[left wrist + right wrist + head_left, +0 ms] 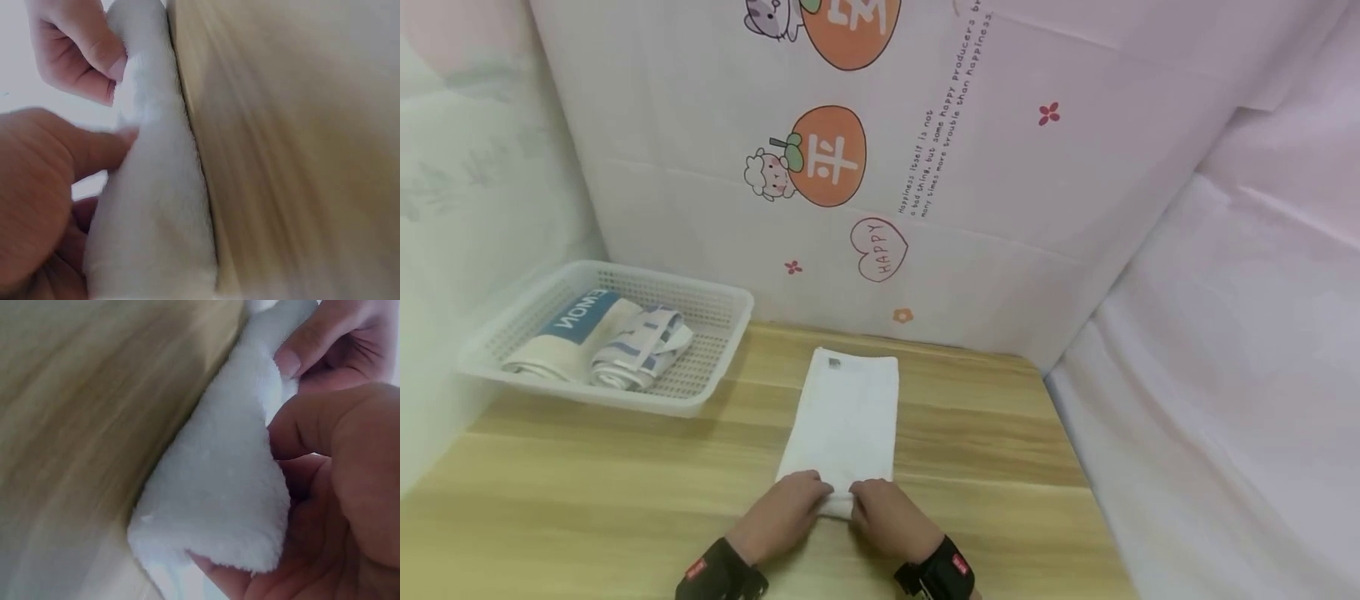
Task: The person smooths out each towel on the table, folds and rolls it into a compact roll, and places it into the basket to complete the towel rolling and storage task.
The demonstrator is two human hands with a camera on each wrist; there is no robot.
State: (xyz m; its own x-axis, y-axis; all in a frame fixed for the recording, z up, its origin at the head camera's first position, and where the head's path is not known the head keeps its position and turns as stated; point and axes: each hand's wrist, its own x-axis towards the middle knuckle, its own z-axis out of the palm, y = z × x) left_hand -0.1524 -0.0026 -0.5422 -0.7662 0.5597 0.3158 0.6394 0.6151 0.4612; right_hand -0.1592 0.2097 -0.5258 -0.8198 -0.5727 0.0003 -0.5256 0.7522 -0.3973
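Observation:
A white towel (846,408) lies flat on the table as a long strip, with its near end turned over into a small roll. My left hand (786,512) grips the left part of that rolled end. At the right part, my right hand (891,517) holds the same roll. In the left wrist view the rolled towel edge (156,187) runs beside the wood, with the left thumb pressed along it. The right wrist view shows the towel's fluffy folded end (212,481) between the right thumb and fingers. Some fingertips are hidden behind the cloth.
A white plastic basket (726,354) stands at the back left. It holds a rolled cream towel with a blue band (568,333) and a rolled blue-and-white cloth (640,346). A printed curtain (1000,208) hangs behind the wooden table (985,433).

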